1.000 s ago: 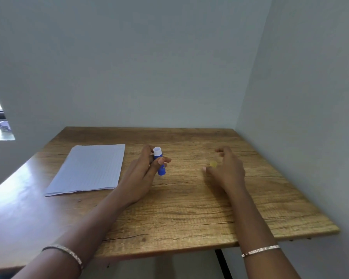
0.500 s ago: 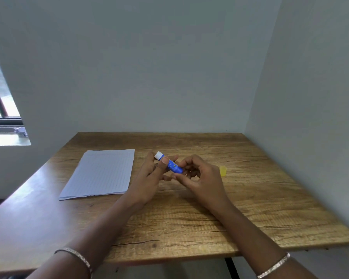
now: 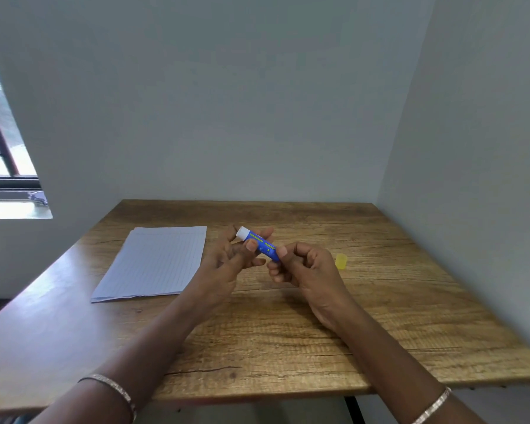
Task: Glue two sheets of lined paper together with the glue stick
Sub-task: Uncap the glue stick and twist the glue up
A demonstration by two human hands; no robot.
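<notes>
A blue glue stick (image 3: 259, 243) with a white glue end is held above the wooden table (image 3: 288, 332), tilted with the white end up and to the left. My left hand (image 3: 227, 261) grips its upper half between thumb and fingers. My right hand (image 3: 303, 267) pinches its lower blue end. The stick's yellow cap (image 3: 341, 260) stands on the table just right of my right hand. A stack of lined paper (image 3: 156, 261) lies flat at the table's left, a little left of my left hand.
White walls close the table at the back and on the right. A window (image 3: 0, 154) is at the far left. The table's front edge runs near my forearms; I wear a thin bracelet on each wrist.
One second ago my right hand was at the yellow cap on the table; it has come left and taken the glue stick's lower end. The stick has tilted from upright.
</notes>
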